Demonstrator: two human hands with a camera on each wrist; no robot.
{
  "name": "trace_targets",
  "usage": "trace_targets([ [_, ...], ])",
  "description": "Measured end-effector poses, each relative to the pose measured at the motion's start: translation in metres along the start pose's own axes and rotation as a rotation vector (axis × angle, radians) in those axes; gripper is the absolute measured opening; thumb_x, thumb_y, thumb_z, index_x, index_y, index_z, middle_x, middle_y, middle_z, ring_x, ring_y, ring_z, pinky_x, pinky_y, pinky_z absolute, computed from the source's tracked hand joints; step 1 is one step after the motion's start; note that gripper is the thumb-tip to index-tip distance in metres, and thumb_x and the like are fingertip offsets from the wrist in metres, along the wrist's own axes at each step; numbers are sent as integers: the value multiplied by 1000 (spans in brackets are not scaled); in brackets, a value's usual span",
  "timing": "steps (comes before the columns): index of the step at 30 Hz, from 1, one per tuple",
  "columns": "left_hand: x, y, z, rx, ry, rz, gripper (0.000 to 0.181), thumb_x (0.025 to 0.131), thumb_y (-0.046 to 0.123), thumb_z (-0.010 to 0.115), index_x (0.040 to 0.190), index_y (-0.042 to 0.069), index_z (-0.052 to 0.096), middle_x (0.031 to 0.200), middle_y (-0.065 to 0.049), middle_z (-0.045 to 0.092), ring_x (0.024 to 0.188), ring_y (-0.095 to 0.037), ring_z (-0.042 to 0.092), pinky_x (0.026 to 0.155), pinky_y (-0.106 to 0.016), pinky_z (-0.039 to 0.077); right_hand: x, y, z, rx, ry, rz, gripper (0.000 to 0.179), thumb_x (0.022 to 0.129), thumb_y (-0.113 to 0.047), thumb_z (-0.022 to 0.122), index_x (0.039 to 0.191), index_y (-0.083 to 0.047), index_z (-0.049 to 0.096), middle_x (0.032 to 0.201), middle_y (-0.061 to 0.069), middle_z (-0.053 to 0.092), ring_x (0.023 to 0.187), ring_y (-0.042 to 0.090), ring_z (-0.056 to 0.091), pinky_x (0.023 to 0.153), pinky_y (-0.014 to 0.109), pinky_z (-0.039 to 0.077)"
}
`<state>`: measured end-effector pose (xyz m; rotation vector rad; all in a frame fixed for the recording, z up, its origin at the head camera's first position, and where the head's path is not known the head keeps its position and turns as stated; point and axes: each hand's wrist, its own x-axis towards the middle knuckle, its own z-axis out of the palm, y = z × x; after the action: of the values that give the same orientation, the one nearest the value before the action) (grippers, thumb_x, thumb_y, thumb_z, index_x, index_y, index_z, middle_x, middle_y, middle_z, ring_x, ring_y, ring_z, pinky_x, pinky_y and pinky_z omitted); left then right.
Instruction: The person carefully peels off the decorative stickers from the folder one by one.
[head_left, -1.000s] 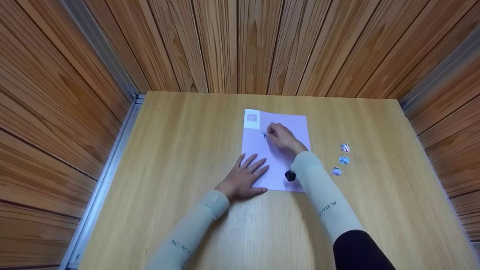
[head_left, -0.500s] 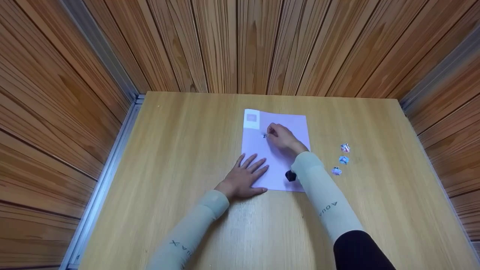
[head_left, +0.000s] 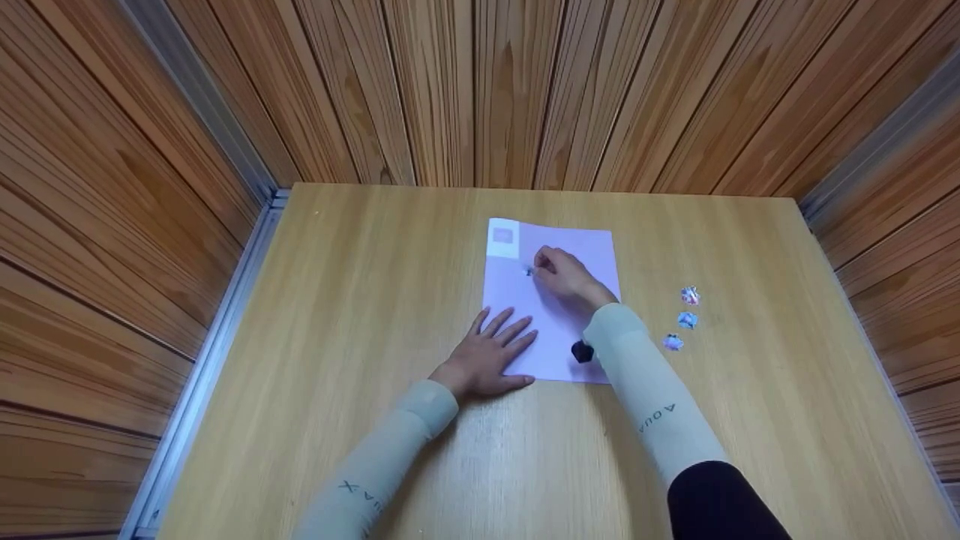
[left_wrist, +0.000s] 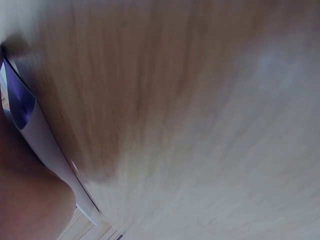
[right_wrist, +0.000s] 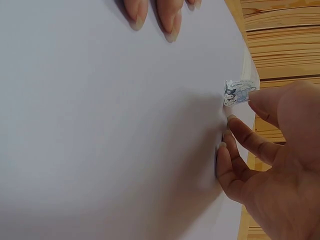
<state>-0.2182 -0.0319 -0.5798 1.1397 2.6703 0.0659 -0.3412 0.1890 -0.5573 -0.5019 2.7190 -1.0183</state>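
A thin lilac booklet [head_left: 551,337] with a white corner patch lies on the table. My left hand [head_left: 487,360] rests on its lower left with fingers spread; some of its fingertips [right_wrist: 172,32] show at the top of the right wrist view. Over the upper part of the booklet, my right hand [head_left: 562,274] pinches a small sticker [right_wrist: 238,93] by one edge. Its scalloped face carries a black-and-white cartoon figure. The thumb covers that edge, and the other fingers curl with their tips close to the page. In the left wrist view the booklet's cover [left_wrist: 47,140] bows up near the hand.
Three more small stickers [head_left: 688,320] lie in a loose column on the wooden table [head_left: 360,300], right of the booklet. A black angular object [head_left: 582,352] sits by my right cuff, over the booklet. Wood-panelled walls [head_left: 510,97] enclose the table's back and sides.
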Motion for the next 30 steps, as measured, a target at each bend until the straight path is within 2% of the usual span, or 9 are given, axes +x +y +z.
trace_targets([
  [9, 0, 0, 1, -3, 8, 1, 82, 100, 73, 33, 165, 27, 17, 173, 3, 7, 159, -30, -2, 124, -58, -3, 0, 0, -1, 22, -17, 24, 13, 103, -10, 55, 110, 0, 58, 105, 18, 61, 99, 34, 57, 93, 50, 47],
  [18, 0, 0, 3, 5, 18, 5, 82, 99, 73, 32, 166, 27, 16, 173, 3, 7, 159, -30, -2, 125, -58, -3, 0, 3, -2, 7, -33, 25, 15, 103, -9, 54, 113, 1, 57, 115, 23, 63, 106, 38, 58, 98, 52, 47],
  [30, 1, -1, 3, -12, 14, 6, 82, 99, 72, 34, 165, 27, 18, 173, 3, 8, 159, -30, -2, 125, -59, -3, -2, 2, -3, 70, -24, 46, 12, 104, -12, 54, 110, -1, 58, 116, 21, 65, 112, 38, 60, 102, 52, 46],
])
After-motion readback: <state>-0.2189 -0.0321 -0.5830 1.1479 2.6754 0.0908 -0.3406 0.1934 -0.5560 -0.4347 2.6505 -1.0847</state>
